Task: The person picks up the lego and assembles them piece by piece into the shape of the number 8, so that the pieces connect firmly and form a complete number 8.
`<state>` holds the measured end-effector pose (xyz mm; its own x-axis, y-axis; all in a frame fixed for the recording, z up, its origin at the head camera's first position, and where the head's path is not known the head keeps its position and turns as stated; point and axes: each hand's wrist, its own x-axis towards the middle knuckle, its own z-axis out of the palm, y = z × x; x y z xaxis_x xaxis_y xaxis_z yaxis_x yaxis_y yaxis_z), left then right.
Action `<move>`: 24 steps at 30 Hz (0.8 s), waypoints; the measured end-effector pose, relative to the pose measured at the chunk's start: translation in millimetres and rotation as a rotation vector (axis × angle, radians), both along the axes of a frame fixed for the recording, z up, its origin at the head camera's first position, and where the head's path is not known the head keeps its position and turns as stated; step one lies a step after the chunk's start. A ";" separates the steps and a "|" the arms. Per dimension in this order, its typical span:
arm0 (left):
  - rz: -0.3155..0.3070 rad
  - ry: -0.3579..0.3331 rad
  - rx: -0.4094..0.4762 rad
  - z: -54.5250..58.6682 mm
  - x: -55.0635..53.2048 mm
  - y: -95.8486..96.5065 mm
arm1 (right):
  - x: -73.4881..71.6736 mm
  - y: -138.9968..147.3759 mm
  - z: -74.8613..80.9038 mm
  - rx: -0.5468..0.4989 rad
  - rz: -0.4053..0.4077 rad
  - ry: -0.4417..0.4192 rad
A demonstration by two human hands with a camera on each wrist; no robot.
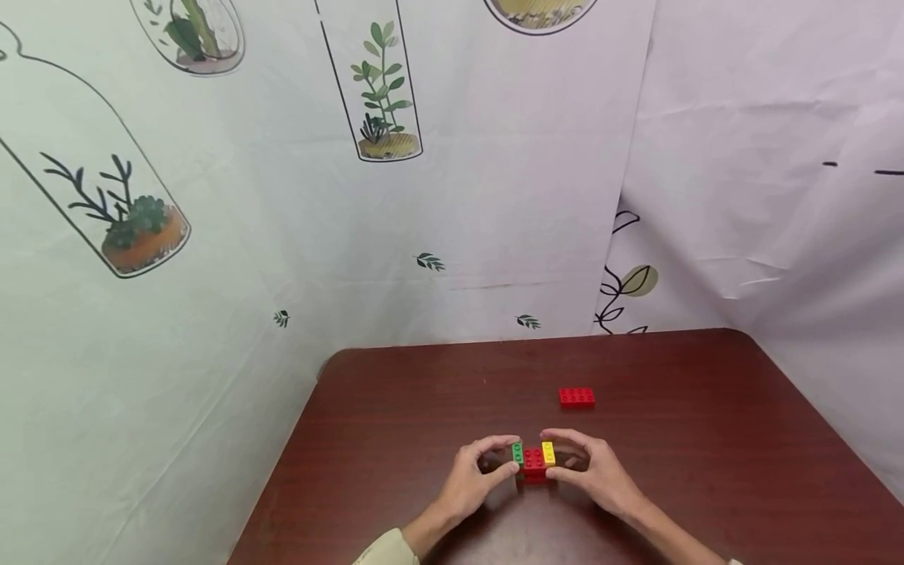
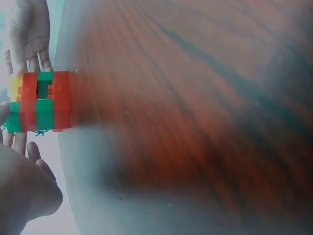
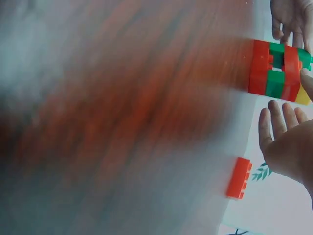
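Both hands are at a small stack of toy building bricks on the table. My left hand point(image 1: 468, 477) pinches a green brick point(image 1: 518, 453) at the top left of the stack, thumb in front and a finger behind. On the opposite end, my right hand point(image 1: 606, 480) pinches a yellow brick point(image 1: 548, 452) the same way. Studs of the upper red brick point(image 1: 534, 458) show between them. Beneath it, in the left wrist view, two lower green bricks point(image 2: 44, 115) stand with a gap between, on a bottom red brick point(image 2: 61, 100).
Behind the stack, slightly to the right, a loose red brick point(image 1: 577, 398) lies studs up. The dark reddish-brown table point(image 1: 395, 424) ends at a hanging white cloth point(image 1: 487, 212) printed with plants and jars.
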<state>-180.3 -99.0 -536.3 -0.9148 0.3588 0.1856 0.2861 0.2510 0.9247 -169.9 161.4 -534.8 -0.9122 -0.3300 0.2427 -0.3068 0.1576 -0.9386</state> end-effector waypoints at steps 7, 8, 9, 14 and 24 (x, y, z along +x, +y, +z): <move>-0.020 0.000 -0.016 -1.3 -0.3 -0.8 | -13.0 16.0 1.4 0.029 -0.060 0.109; -0.020 -0.001 -0.013 -1.5 -0.2 -1.0 | -15.5 19.1 1.8 0.025 -0.070 0.111; -0.019 -0.002 -0.012 -1.8 -0.2 -1.2 | -18.0 22.3 2.3 0.027 -0.085 0.118; -0.017 -0.006 0.007 -2.1 -1.4 -1.7 | -33.2 39.1 3.6 0.107 -0.251 0.162; -0.066 -0.038 0.050 -1.4 -3.3 -1.1 | -60.7 66.2 -2.7 0.211 -0.443 0.086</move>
